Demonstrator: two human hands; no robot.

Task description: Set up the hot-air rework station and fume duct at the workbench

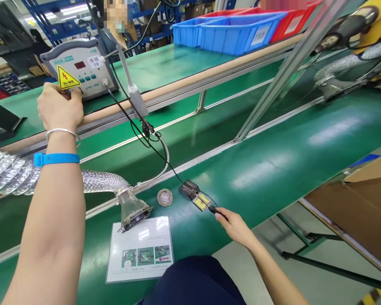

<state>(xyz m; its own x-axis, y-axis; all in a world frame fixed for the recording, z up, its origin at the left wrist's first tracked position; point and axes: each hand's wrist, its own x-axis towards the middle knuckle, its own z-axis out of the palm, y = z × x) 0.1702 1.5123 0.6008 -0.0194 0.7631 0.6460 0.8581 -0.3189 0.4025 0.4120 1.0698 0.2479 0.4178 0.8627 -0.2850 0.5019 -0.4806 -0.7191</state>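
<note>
The left hand (59, 106) rests loosely on the far-left solder box (79, 67), the right hand (238, 226) pinches the iron (216, 210) by the near stand (195, 195); hold it steady.

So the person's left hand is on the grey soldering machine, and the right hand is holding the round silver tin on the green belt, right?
Not quite. The left hand is on the grey soldering machine, but the right hand is not holding the round silver tin. It grips the black handle of the soldering iron by its stand. The tin sits apart, untouched, on the green belt. The head view shows this.
</note>
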